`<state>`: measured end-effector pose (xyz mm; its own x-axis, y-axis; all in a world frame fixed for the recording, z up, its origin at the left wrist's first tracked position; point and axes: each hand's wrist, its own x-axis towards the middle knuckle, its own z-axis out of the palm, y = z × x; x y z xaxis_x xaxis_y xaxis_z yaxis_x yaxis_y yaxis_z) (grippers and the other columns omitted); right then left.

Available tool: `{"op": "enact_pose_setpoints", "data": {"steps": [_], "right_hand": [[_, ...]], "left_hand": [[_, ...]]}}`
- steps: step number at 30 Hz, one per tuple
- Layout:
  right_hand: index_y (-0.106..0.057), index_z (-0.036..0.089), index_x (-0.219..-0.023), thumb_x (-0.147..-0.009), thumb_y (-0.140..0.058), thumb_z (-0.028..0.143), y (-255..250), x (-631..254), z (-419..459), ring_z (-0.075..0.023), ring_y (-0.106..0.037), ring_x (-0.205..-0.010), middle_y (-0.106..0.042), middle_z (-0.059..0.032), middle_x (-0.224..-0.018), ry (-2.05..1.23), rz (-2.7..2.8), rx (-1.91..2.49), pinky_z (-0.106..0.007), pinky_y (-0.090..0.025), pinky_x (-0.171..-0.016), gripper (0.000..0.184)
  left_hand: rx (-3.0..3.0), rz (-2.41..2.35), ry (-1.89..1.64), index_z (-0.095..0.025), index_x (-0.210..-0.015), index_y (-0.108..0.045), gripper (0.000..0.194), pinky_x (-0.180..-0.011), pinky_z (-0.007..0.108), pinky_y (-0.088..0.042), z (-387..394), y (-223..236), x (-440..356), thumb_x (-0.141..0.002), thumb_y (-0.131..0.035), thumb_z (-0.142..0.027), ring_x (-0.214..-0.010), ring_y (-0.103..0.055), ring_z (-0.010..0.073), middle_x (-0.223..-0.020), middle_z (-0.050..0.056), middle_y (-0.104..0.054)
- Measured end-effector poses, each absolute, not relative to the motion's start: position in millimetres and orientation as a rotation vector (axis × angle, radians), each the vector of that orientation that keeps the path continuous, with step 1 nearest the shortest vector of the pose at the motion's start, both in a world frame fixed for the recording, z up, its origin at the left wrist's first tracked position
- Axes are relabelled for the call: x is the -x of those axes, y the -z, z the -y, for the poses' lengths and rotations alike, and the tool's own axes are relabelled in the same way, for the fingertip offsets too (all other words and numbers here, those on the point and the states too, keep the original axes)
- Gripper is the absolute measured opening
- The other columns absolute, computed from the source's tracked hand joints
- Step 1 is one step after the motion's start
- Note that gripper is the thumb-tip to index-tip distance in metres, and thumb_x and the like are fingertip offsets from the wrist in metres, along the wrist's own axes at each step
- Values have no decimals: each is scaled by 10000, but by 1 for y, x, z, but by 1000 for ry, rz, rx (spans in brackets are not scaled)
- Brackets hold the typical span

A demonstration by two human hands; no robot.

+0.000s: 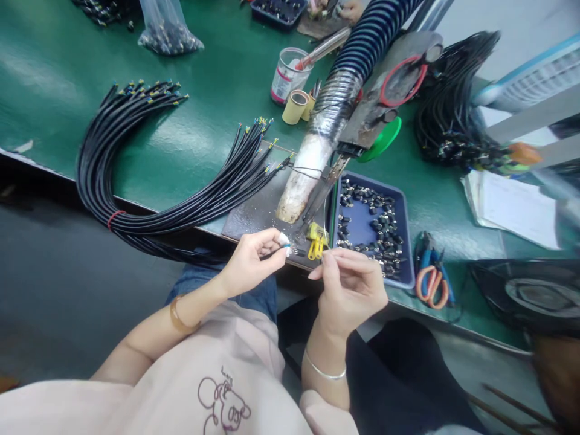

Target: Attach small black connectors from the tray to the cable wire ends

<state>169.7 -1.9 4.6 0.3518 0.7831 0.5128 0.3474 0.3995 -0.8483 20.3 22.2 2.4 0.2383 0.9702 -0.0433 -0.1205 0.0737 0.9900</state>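
Left of the blue tray (360,222), the left hand (260,254)'s grip pinches a cable end (285,246) — the right hand (352,283)'s, beside the tray, looks narrow, whether holding anything I cannot tell.

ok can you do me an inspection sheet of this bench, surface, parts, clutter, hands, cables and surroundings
Surface: green tabletop, with a speckled dark board near the hands.
Parts: blue tray holding many small black parts.
Clutter: orange-handled tool and papers.
Hands: left hand pinches a thin dark piece with blue tip; right hand is near the tray, anything held too small to tell.
Cables: black cable bundle with a red tie, partly over the edge; another heap farther right.
Surroundings: ribbed hose; another person's hand across the bench.
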Motion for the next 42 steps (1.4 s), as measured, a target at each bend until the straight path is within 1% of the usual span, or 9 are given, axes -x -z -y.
{"op": "enact_pose_setpoints", "data": {"steps": [3,5,7,13,20,24,31,38,42], "right_hand": [[-686,207,-861,-861,-746,136,-5,-171,4,-121,-738,-625,-774,-18,-939,-369,1354,1254,-241,-635,-580,93],[-694,208,-852,-872,-734,145,-4,-170,5,-150,-779,-750,-794,-34,-975,-434,1438,1275,-253,-659,-660,77],[-681,208,-821,-879,-724,152,-3,-168,4,-159,-786,-810,-802,-32,-954,-477,1456,1277,-246,-657,-677,91],[-701,213,-844,-870,-734,138,2,-167,0,-177,-785,-854,-804,-34,-929,-325,1504,1235,-271,-647,-689,86],[-694,223,-856,-853,-743,104,12,-166,-2,-170,-775,-840,-789,-21,-902,-189,1495,1195,-272,-639,-679,129],[-693,219,-853,-854,-745,111,12,-165,-4,-174,-773,-853,-786,-30,-914,-213,1473,1188,-280,-645,-685,120],[-663,207,-804,-871,-734,163,6,-168,-8,-152,-767,-785,-776,-26,-881,-454,1415,1195,-247,-635,-636,107],[-663,214,-813,-867,-727,131,8,-170,-11,-156,-770,-817,-784,-21,-887,-346,1497,1166,-252,-631,-646,118],[-670,222,-832,-857,-728,95,7,-171,-12,-161,-772,-826,-790,-16,-895,-203,1574,1142,-286,-647,-715,142]], "left_hand": [[-1152,-946,-1063,-159,-778,-556,146,-564,194,-357,-24,-5,-20,-828,-626,-277,-560,-410,64,-623,-54,-455],[-1146,-932,-1072,-157,-782,-564,137,-571,191,-380,-25,-5,-19,-826,-634,-266,-568,-441,64,-641,-45,-497],[-1130,-919,-1064,-155,-782,-580,134,-561,189,-392,-25,-6,-18,-825,-643,-265,-557,-457,64,-638,-41,-522],[-1069,-862,-968,-151,-725,-594,174,-538,197,-409,-25,-9,-16,-803,-677,-282,-503,-475,67,-554,-40,-540],[-1015,-896,-989,-155,-728,-575,210,-546,202,-425,-26,-7,-21,-804,-693,-312,-492,-494,69,-545,-44,-534],[-1023,-901,-1000,-158,-749,-573,197,-541,200,-412,-25,-6,-22,-825,-676,-309,-493,-482,70,-544,-51,-518],[-1022,-907,-1022,-157,-751,-570,217,-503,192,-319,-29,-10,-22,-812,-687,-329,-493,-391,53,-567,-69,-452],[-1030,-911,-1007,-153,-748,-559,188,-506,191,-309,-29,-8,-21,-813,-654,-301,-513,-385,53,-582,-64,-440],[-1076,-933,-999,-158,-749,-553,185,-507,194,-306,-30,-9,-22,-832,-638,-301,-519,-380,58,-583,-66,-425]]}}
